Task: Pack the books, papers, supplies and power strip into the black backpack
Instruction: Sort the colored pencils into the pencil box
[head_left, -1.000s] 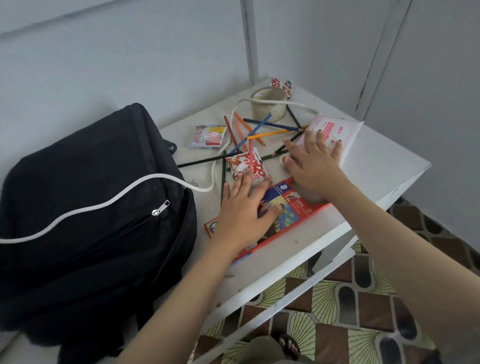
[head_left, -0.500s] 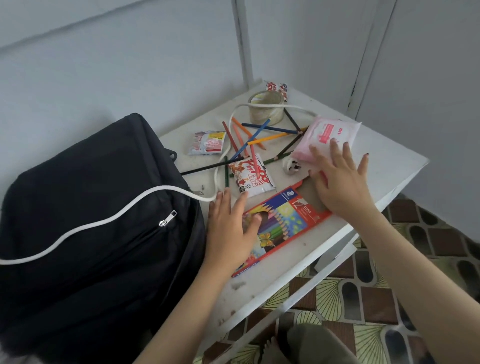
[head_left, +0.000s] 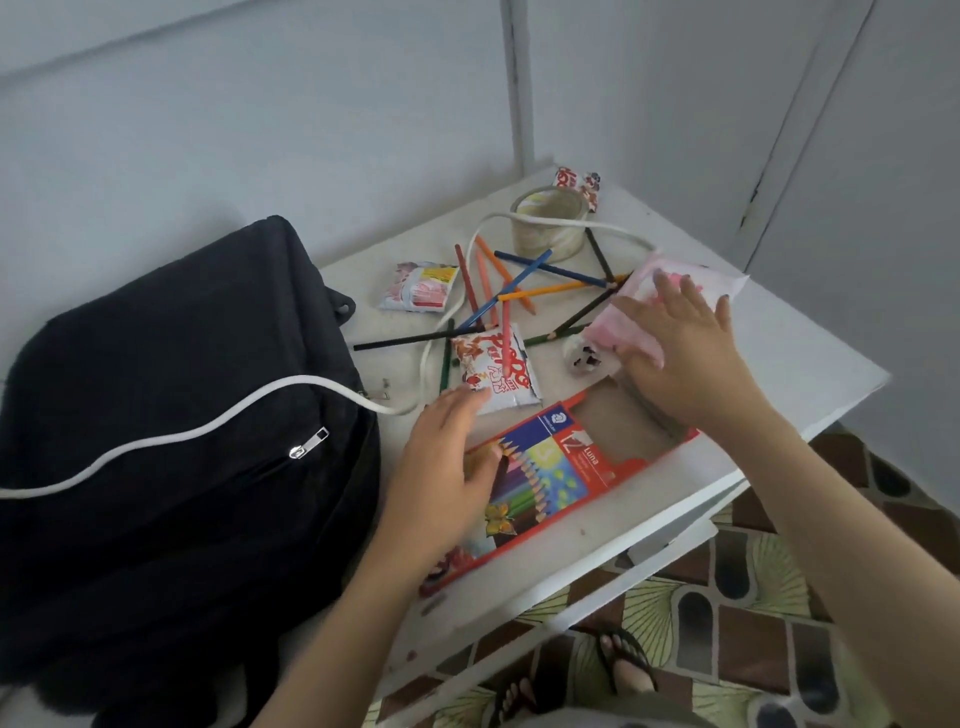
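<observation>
The red pencil box (head_left: 561, 467) lies on the tabletop (head_left: 779, 374) with its long axis on a slant. The end at its right shows bare brown card and seems open. The left hand (head_left: 447, 467) rests on the box's other end with fingers straight, a flat press and no grip. The right hand (head_left: 685, 364) is over the open end, fingers spread on a pink packet (head_left: 631, 319) just beyond it. Whether the thumb hooks under the packet cannot be told. The loose pencils (head_left: 519, 291) lie scattered beyond the box, pointing every way and nearer the right hand. They would likely need aligning with the box's axis before they could slide in. The black backpack (head_left: 182, 415) sits just left of the box, a white cord (head_left: 208, 426) draped across it.
</observation>
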